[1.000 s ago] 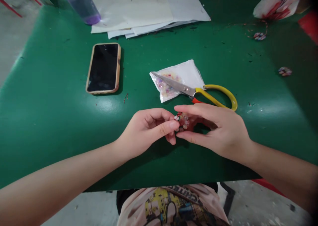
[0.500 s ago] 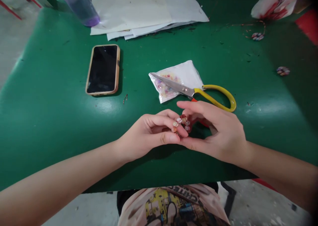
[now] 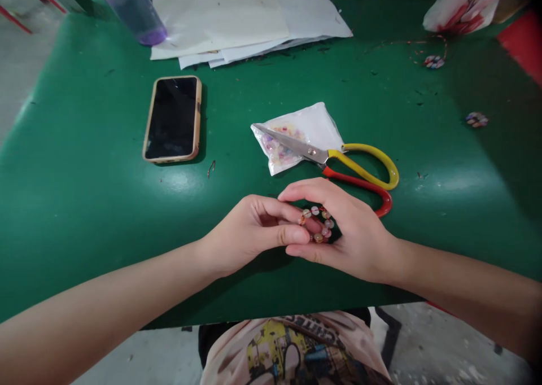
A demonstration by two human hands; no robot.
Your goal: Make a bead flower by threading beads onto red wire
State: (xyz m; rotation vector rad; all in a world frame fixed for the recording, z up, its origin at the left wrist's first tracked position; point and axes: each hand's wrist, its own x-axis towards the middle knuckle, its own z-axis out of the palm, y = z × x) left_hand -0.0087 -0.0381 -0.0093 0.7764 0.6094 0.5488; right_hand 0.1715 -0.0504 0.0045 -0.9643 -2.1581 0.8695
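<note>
My right hand (image 3: 349, 227) has slid left — cupped wide round the beaded ring (image 3: 328, 224) my left hand (image 3: 249, 233) pinches, lower-centre frame — more beads showing.

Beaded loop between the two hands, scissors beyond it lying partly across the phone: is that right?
Not quite: the head view shows the scissors lying partly across the bead packet, not the phone. The beaded loop is indeed between the left hand and right hand.
</note>
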